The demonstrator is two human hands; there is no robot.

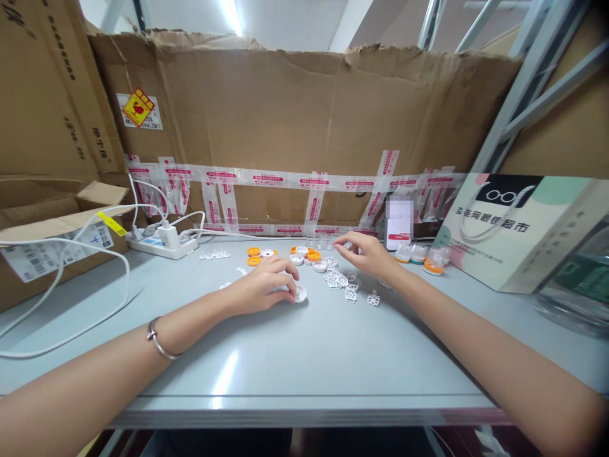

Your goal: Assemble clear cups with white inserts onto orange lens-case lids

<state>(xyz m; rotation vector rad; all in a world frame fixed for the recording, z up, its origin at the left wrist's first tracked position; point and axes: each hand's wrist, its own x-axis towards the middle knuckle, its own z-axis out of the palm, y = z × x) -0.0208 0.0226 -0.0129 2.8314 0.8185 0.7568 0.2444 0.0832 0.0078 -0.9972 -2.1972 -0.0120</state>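
Observation:
My left hand is closed, with thumb and fingertips on a small round white plastic part just above or on the table. Farther back, my right hand reaches over the table with its fingers slightly apart, beside a group of clear plastic domes. Nothing shows between its fingers. Between the hands lie orange rings and white round caps. More orange rings sit behind my left hand. Several flat white cut-out pieces are scattered in front of my right hand.
Small clear parts lie at the back left, near a power strip with white cables. At right stand clear-topped orange and teal pieces, a phone, a paper bag and a large clear bottle. Cardboard walls the back.

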